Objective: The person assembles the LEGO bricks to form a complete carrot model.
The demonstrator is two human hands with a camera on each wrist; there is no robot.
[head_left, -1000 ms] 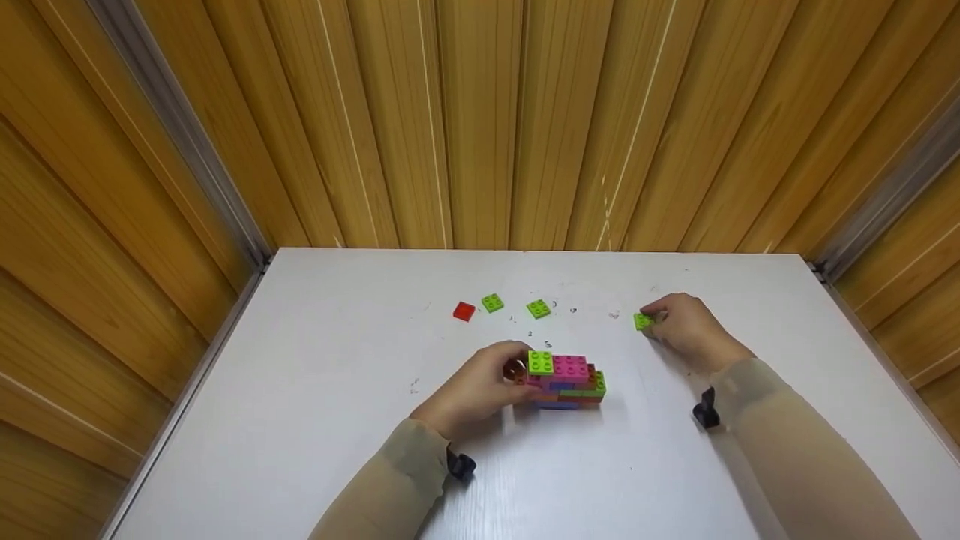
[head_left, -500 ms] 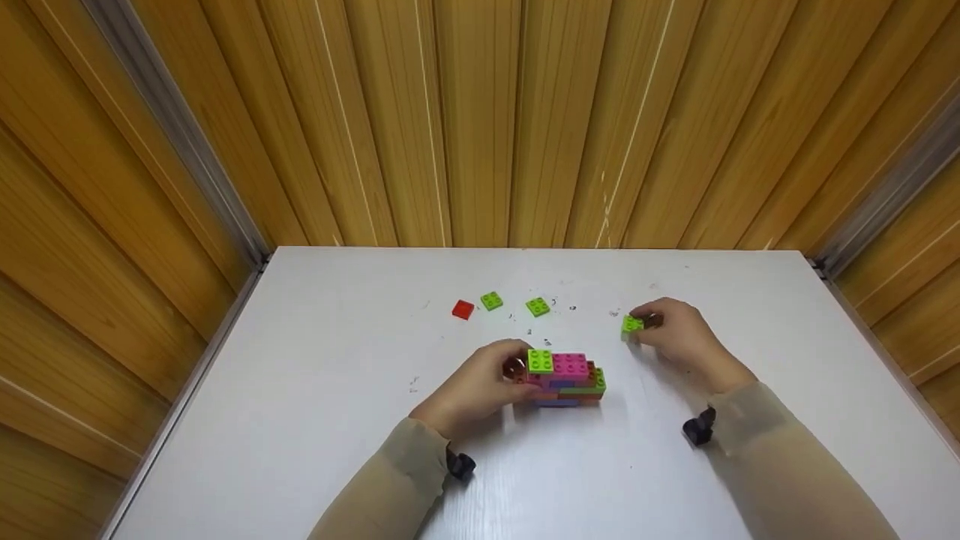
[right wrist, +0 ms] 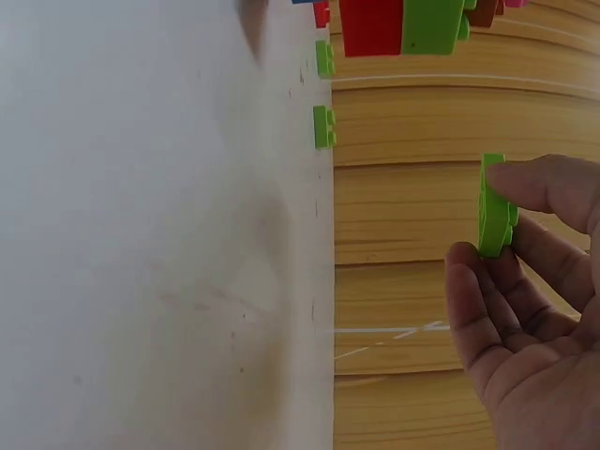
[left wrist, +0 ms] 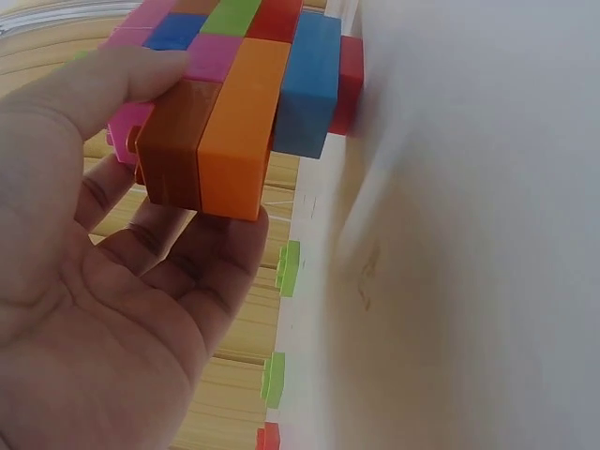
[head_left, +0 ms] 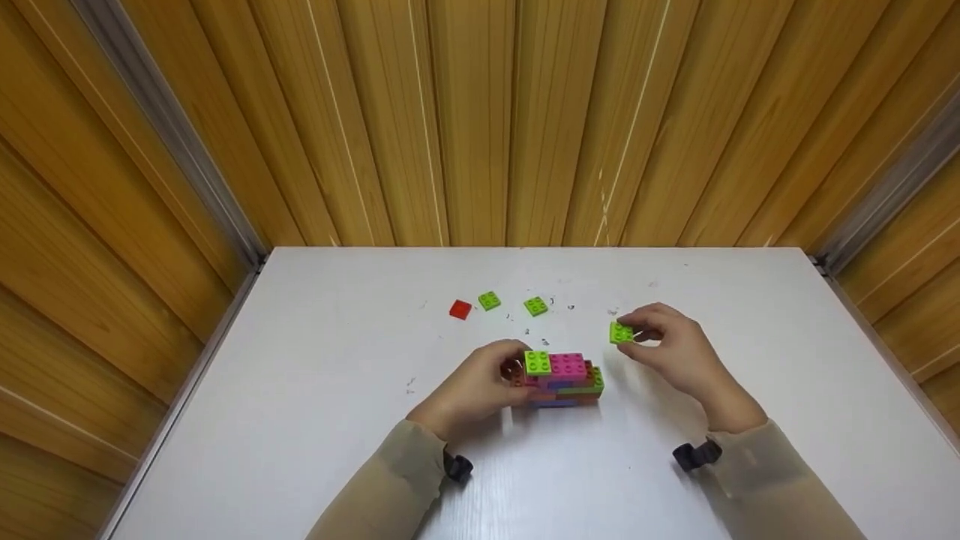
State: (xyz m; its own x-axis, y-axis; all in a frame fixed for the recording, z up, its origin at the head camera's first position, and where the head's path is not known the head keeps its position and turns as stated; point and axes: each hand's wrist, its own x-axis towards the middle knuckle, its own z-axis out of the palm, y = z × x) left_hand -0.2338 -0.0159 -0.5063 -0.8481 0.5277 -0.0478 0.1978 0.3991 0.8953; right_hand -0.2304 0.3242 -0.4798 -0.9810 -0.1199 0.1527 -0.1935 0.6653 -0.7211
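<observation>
My left hand (head_left: 474,386) grips the left end of a stacked block of toy bricks (head_left: 568,367), thumb on the near side and fingers behind. Pink, orange, brown, blue, red and green bricks (left wrist: 246,122) make up its layers in the left wrist view. A lime-green brick (head_left: 537,362) with four studs tops its left end, beside a pink one. Between thumb and fingers, my right hand (head_left: 671,352) pinches a thin green four-stud brick (right wrist: 495,206), studs up. It is held above the table, apart from the stack and to its right.
Behind the stack, a red brick (head_left: 460,309) and two green bricks, one on the left (head_left: 489,300) and one on the right (head_left: 535,305), lie on the white table (head_left: 337,330). Ribbed wood-look walls (head_left: 480,120) enclose its back and sides.
My right hand has lifted the green brick off the table at the right and carried it left and nearer, toward the stack. The left hand and the stack have stayed nearly still.
</observation>
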